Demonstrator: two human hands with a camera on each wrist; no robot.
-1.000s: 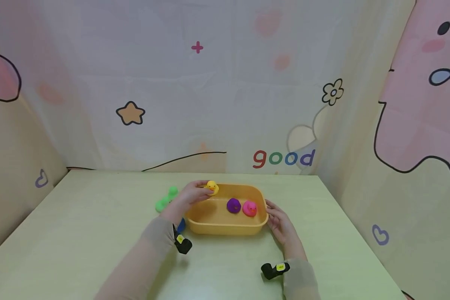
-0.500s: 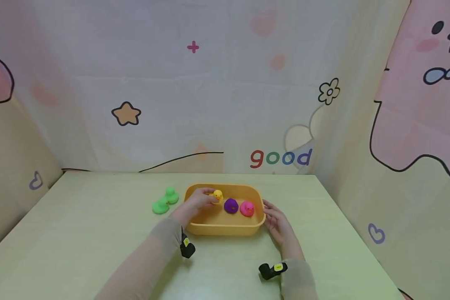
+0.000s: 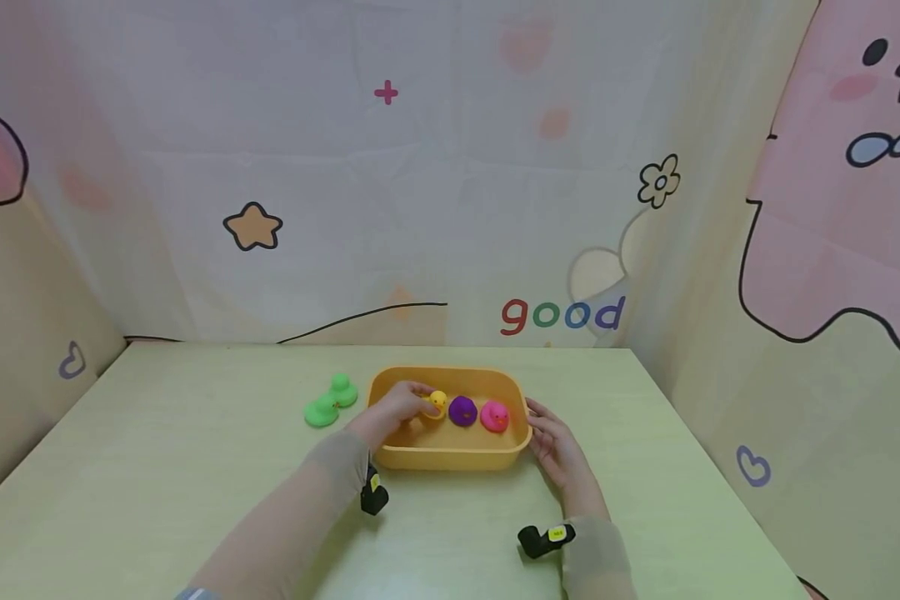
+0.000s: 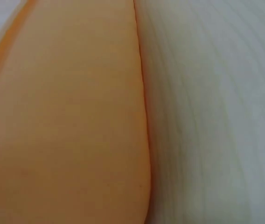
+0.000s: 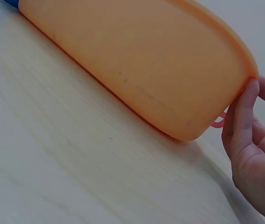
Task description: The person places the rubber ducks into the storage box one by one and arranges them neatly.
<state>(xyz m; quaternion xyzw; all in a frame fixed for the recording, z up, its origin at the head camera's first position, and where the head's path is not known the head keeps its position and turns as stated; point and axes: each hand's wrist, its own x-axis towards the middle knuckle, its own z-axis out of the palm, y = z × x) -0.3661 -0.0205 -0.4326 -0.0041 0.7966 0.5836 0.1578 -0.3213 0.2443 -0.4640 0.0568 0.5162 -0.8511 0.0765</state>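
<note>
Pale wood-grain table (image 3: 450, 533) nearest. Right hand (image 3: 558, 450): relaxed fingers touching orange tub (image 3: 450, 459) at 3 o'clock, likely steadying it. Tub: plastic-looking, rounded corners, rolled rim. Blue object (image 5: 12, 2) near its 8 o'clock, mostly cropped. Left hand (image 3: 399, 406) reaches in at 9, pinching yellow duck (image 3: 438, 400) near tub center, level with purple duck (image 3: 462, 411) and pink duck (image 3: 495, 416) toward 3; reads as row spacing. Ducks smooth, rounded, rubbery-looking. Two green ducks (image 3: 321, 411) outside at 10, close together. Creased, printed fabric backdrop (image 3: 330, 158) at 12.
</note>
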